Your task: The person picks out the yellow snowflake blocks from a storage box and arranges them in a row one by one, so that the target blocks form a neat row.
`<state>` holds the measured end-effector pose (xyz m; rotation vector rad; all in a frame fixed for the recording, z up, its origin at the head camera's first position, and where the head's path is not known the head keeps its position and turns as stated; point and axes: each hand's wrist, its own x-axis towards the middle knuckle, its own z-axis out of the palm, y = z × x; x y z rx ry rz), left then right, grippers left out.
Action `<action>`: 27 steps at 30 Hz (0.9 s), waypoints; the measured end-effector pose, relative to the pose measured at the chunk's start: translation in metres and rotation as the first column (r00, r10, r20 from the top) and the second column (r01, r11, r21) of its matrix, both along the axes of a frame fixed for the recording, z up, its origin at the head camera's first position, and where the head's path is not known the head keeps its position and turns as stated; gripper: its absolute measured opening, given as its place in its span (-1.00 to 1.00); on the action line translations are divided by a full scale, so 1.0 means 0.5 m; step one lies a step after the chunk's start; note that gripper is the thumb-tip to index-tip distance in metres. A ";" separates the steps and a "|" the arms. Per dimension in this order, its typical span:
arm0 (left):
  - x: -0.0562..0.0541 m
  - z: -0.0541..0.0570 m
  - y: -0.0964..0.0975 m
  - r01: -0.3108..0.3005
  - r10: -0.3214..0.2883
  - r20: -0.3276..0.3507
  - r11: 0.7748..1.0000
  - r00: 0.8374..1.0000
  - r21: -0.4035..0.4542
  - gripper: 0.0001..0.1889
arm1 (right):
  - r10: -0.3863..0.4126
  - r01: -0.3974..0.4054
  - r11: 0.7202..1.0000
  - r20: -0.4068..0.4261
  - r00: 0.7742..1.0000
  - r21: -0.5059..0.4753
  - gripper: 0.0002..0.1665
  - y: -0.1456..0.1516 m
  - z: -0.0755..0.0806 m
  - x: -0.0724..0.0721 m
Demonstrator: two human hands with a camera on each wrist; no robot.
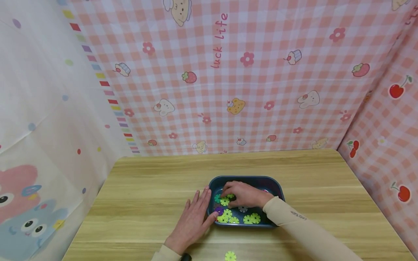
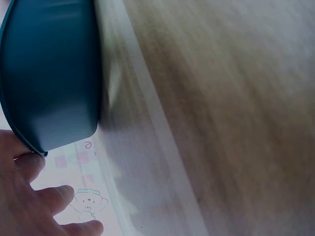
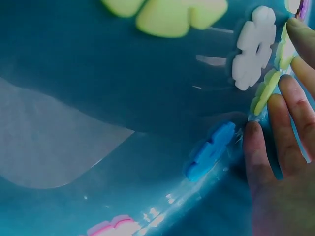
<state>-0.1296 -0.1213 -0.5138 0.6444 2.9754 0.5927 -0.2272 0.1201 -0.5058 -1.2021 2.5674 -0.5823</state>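
Observation:
A dark blue plastic bin [image 1: 246,225] holds several flower-shaped plastic discs, mostly yellow-green. My left hand [image 1: 192,221] rests along the bin's left side with fingers extended, its thumb over the front left corner. In the left wrist view the fingers [image 2: 37,167] touch the bin's rim. My right hand [image 1: 246,194] reaches into the bin, bent fingers and thumb spread apart near a yellow-green disc [image 1: 224,201]. In the right wrist view its fingertips [image 3: 252,130] are close to a yellow-green disc [image 3: 266,92], a white disc [image 3: 254,48] and a blue disc [image 3: 211,150].
One yellow-green disc [image 1: 230,256] lies on the wood-grain table [image 1: 156,181] near the front edge. Purple [image 1: 219,210] and green [image 1: 217,198] discs are on the bin's left side. A pink checked cloth [image 1: 209,90] hangs behind the table, with more cloth at both sides.

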 end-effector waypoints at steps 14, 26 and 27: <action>0.001 -0.001 -0.001 0.001 -0.001 0.005 1.000 1.000 0.015 -0.19 | -0.006 0.007 1.000 -0.008 1.000 0.022 -0.63 -0.002 0.001 0.000; 0.001 -0.002 0.000 0.001 -0.001 -0.003 1.000 1.000 0.020 -0.21 | -0.015 0.016 1.000 -0.014 1.000 0.022 -0.64 0.004 0.014 0.004; 0.001 -0.002 0.000 0.001 -0.001 -0.004 1.000 1.000 0.019 -0.21 | -0.013 0.013 1.000 -0.012 1.000 0.015 -0.63 0.005 0.017 0.005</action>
